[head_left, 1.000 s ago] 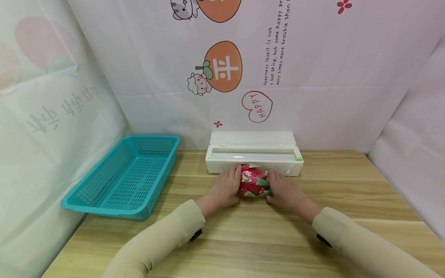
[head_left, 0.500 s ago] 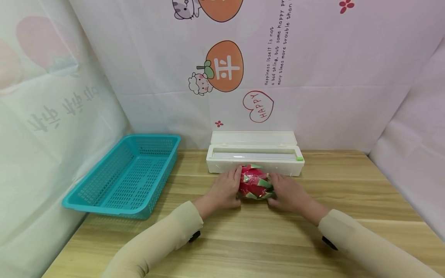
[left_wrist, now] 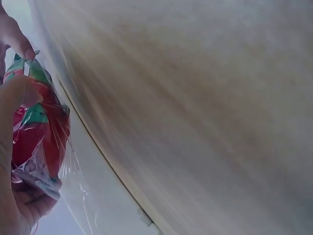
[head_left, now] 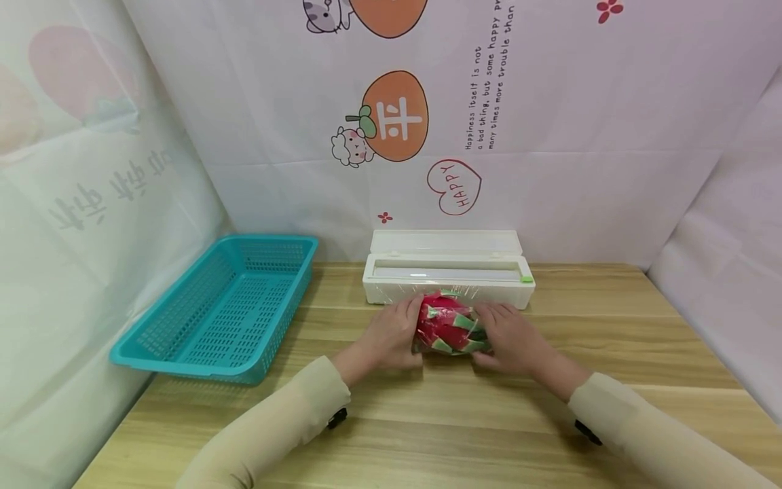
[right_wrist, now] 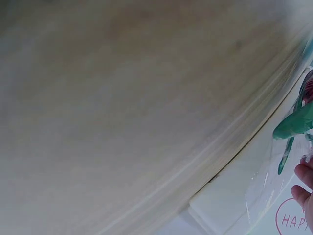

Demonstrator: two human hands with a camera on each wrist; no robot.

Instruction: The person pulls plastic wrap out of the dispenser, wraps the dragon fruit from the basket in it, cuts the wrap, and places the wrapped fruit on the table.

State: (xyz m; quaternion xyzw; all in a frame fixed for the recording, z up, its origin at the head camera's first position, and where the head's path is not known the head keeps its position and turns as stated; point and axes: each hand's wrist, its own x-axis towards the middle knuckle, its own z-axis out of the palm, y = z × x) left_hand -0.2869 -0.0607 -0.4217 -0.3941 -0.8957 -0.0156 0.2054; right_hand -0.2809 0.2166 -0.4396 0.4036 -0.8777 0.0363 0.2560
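Note:
A red dragon fruit [head_left: 449, 326] with green scale tips lies between my two hands, glossy with clear cling film. In the head view my left hand [head_left: 394, 334] grips its left end; the left wrist view shows the thumb and fingers curled round the wrapped fruit [left_wrist: 39, 132]. My right hand [head_left: 514, 341] holds its right end, thumb low and fingers over the top. Right behind stands a white cling film dispenser [head_left: 449, 293], lid raised, a roll [head_left: 449, 274] inside. Creased cling film [left_wrist: 80, 188] spans between fruit and dispenser.
A teal plastic basket [head_left: 284, 319] stands on the left of the wooden table [head_left: 440, 435]. A green slider [head_left: 527, 279] sits at the dispenser's right end. Printed white cloth [head_left: 580, 197] hangs behind and along both sides.
The dragon fruit has turned and come slightly toward me, away from the dispenser. My right hand has shifted a little right and nearer; stretched film lines now show above the fruit.

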